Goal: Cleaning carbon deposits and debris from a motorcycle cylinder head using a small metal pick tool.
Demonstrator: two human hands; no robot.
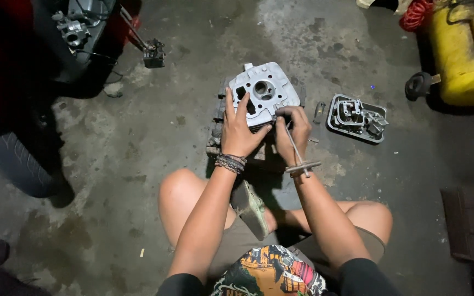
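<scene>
**Two hands on an engine cylinder head, on a concrete floor**

Head view: the person sits low on the grey, stained concrete floor (138, 164), bare knees spread, looking straight down. Between the knees and a little ahead lies a pale grey metal cylinder head (263, 92), roughly square with rounded corners, its round port facing up. It rests on a darker finned engine block (218, 129), whose edges show at the left and beneath it.

The left hand (240, 129) lies flat on the near left part of the cylinder head, fingers spread and pressing down; it grips nothing, it only steadies the part. Beaded bracelets (231, 163) circle that wrist.

The right hand (293, 131) is closed around a thin metal T-handle tool (297, 153). The shaft runs from the fist at the near right edge of the cylinder head down toward the wrist, where the crossbar sits just above the forearm. The tip is hidden by the fingers.

Just right of the hands a small dark metal piece (319, 111) lies on the floor, and beyond it an open grey engine cover (356, 117) with parts inside. A yellow tank (462, 60) stands at the far right. At the upper left, part of a motorcycle (78, 33) and its foot peg (153, 53) show in shadow. A worn sandal (251, 208) sits on the foot between the knees.
</scene>
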